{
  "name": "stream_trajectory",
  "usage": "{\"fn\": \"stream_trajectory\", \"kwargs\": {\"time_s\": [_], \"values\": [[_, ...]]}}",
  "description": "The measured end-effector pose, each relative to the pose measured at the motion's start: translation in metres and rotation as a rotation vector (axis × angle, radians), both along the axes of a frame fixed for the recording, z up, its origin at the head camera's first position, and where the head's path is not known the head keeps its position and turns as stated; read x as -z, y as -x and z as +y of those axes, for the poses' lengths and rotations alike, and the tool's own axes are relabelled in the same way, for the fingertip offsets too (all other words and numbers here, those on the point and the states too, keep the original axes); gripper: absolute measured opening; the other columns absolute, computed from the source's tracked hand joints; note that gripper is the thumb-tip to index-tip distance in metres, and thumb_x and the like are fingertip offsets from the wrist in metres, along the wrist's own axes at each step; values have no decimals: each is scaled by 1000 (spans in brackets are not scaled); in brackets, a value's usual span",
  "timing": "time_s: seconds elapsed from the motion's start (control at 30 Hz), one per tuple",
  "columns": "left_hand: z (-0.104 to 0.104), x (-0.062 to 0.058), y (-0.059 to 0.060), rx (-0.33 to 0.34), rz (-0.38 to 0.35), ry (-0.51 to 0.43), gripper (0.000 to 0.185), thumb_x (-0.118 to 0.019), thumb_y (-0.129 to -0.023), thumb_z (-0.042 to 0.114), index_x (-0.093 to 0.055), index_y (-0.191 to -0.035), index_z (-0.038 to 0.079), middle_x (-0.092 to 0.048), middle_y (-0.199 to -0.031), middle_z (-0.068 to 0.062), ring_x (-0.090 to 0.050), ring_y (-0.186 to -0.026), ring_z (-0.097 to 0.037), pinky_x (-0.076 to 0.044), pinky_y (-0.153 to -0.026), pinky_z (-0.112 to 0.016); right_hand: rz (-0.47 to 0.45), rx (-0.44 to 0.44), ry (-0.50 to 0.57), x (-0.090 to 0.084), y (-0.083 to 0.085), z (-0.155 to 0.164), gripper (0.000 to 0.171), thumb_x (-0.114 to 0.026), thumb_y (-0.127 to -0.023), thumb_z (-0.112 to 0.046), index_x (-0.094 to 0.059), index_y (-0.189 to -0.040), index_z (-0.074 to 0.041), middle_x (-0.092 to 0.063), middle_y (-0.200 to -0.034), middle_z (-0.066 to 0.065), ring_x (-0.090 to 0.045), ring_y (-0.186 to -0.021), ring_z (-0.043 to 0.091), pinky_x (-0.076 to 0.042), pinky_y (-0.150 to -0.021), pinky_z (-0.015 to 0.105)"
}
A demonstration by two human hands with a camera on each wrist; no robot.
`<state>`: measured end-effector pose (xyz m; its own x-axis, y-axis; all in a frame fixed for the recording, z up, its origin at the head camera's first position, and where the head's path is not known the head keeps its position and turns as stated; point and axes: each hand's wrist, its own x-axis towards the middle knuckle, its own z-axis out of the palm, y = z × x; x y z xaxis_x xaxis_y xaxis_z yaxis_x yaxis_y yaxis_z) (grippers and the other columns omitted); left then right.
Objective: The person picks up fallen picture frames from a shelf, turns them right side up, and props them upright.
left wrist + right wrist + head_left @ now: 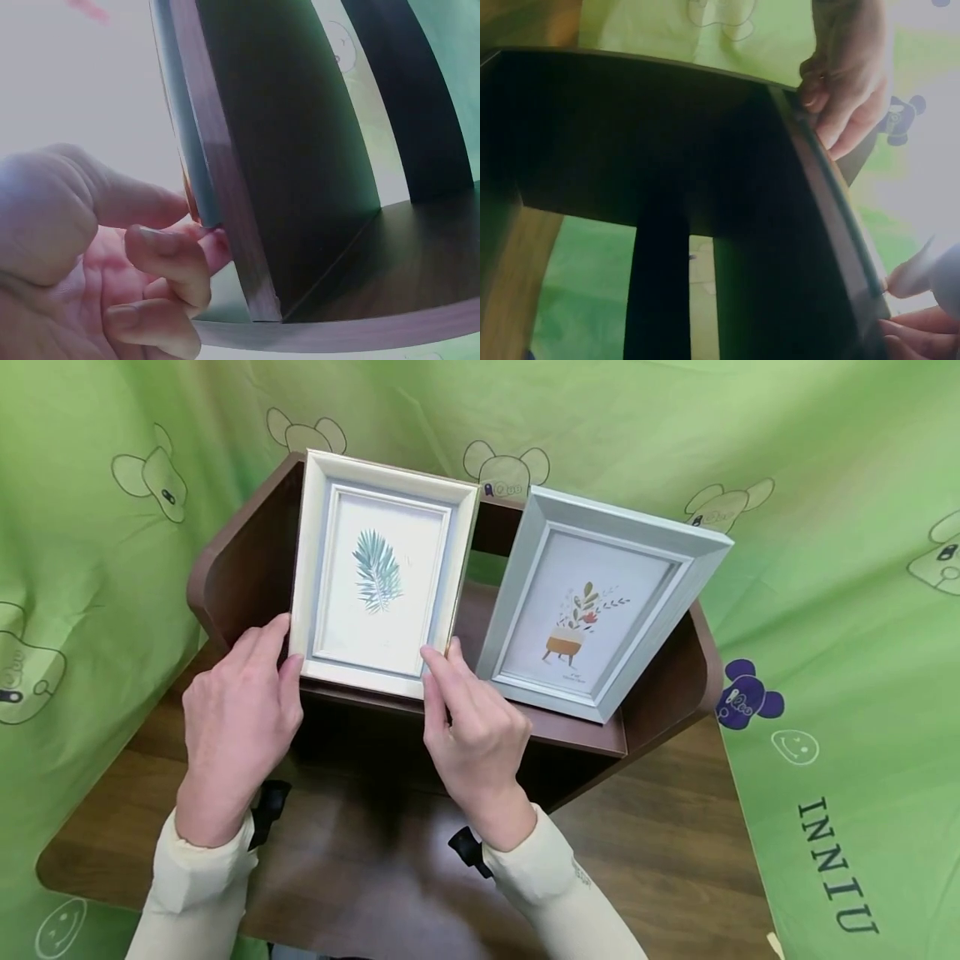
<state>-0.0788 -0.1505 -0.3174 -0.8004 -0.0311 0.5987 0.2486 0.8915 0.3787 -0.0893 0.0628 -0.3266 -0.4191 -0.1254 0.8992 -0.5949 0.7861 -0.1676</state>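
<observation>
As the cream frame (pixel 382 577) sits left, trouble lurks

While left hand (pixel 243 702) and right hand (pixel 476 722) pinch its lower corners, it's at the near edge of the brown shelf (pixel 232 564); loosened, it could tip nearward, and a rightward swing could bump the gray frame (pixel 600 602).

Dark capitals on the green cloth (pixel 862 735) read "INNIU". Lettering on its cartoon heads (pixel 742 695) and on the grey frame's print (pixel 592 618) is too small to read.
</observation>
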Motion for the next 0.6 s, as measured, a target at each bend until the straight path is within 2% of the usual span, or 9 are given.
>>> {"fn": "stream_trajectory", "kwargs": {"time_s": [0.17,0.27,0.43,0.53,0.6], "values": [[1,3,2,-18,1,-60,35,-63,-92,11,-58,-127,3,-66,-110,-13,-58,-67,-47,-40,-50,-57,110,14,10,6,4,-2,18,-72,-86,-8,-75,-104,-11,-73,-106,7,-49,-44,15,-23,-36,25],[1,4,3,-22,1,-104,37,-65,-92,12,-57,-127,3,-67,-109,-13,-59,-68,-45,-40,-50,-56,167,9,34,8,5,-3,18,-76,-83,-6,-76,-101,-10,-74,-105,7,-46,-41,15,-22,-36,24],[-1,7,5,-6,32,-114,39,-66,-91,12,-58,-128,3,-65,-100,-12,-55,-61,-38,-38,-48,-54,213,-3,61,10,8,-5,18,-80,-79,-5,-76,-96,-9,-74,-104,8,-50,-41,17,-27,-36,25],[-2,8,6,-4,40,-100,38,-66,-91,12,-59,-127,4,-61,-94,-13,-51,-57,-38,-37,-47,-54,210,-9,69,11,8,-5,17,-79,-80,-5,-75,-96,-8,-74,-103,8,-53,-43,18,-29,-36,26],[-2,9,6,-5,39,-100,37,-66,-91,12,-59,-126,4,-60,-92,-13,-50,-56,-38,-37,-47,-54,195,-22,80,12,8,-5,18,-79,-80,-4,-75,-97,-7,-74,-104,9,-60,-49,19,-33,-37,26]]}}
